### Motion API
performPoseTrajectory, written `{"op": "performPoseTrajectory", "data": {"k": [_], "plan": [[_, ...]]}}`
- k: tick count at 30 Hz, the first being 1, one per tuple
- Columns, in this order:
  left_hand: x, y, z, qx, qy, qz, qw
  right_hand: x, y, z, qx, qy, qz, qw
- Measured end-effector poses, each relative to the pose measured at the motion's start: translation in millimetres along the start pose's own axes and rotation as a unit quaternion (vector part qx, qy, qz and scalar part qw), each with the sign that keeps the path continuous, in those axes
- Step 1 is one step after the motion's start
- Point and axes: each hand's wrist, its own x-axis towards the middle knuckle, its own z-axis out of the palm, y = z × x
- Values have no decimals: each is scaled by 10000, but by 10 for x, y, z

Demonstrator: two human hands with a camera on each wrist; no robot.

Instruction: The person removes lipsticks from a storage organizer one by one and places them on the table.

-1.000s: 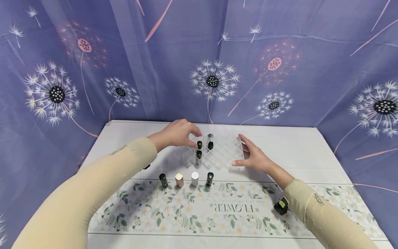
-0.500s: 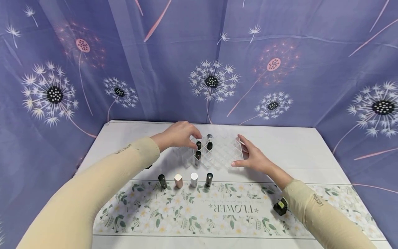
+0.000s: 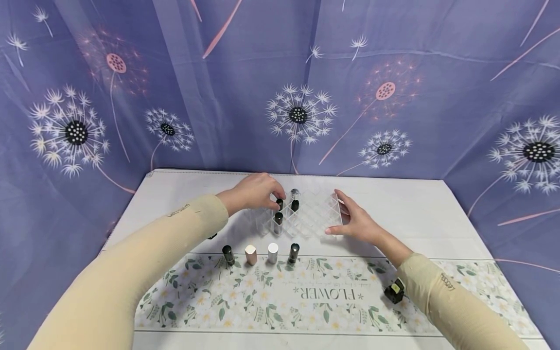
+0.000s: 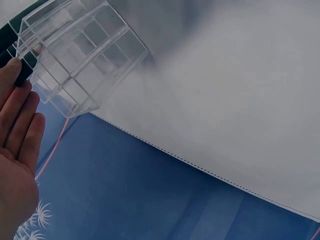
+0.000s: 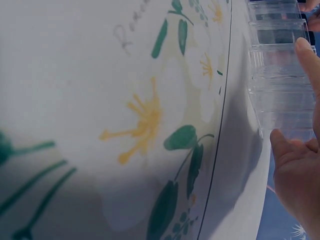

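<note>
A clear divided lipstick organizer [image 3: 312,216] stands on the white table. At its left part, my left hand [image 3: 258,191] pinches the top of a black lipstick [image 3: 279,203] between thumb and fingers; in the left wrist view the dark tube [image 4: 25,72] lies at the fingertips, by the clear grid. My right hand [image 3: 356,222] holds the organizer's right end, thumb on the front and fingers at the back. Just in front of the pinched tube, another black lipstick [image 3: 278,219] sits in a compartment. Beside these are a black-topped tube [image 3: 295,205] and a silver-topped one [image 3: 295,193].
Before the organizer stand a black tube [image 3: 228,254], a rose-gold one [image 3: 251,254], a white one [image 3: 272,253] and another black one [image 3: 294,253]. A black object with a yellow-green patch [image 3: 394,291] lies by the right sleeve. A patterned curtain [image 3: 236,97] hangs behind.
My left hand has shifted slightly right and down over the black lipstick, its fingers lower around the top. The right hand and organizer stay in place.
</note>
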Motion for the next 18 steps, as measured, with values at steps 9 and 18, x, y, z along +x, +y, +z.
{"op": "performPoseTrajectory", "data": {"k": [9, 18], "plan": [[16, 19, 10, -10, 5, 42, 10000, -1, -8, 1, 52, -41, 22, 10000], [-1, 21, -74, -253, 162, 39, 9995, -4, -26, -1, -28, -37, 55, 10000]]}}
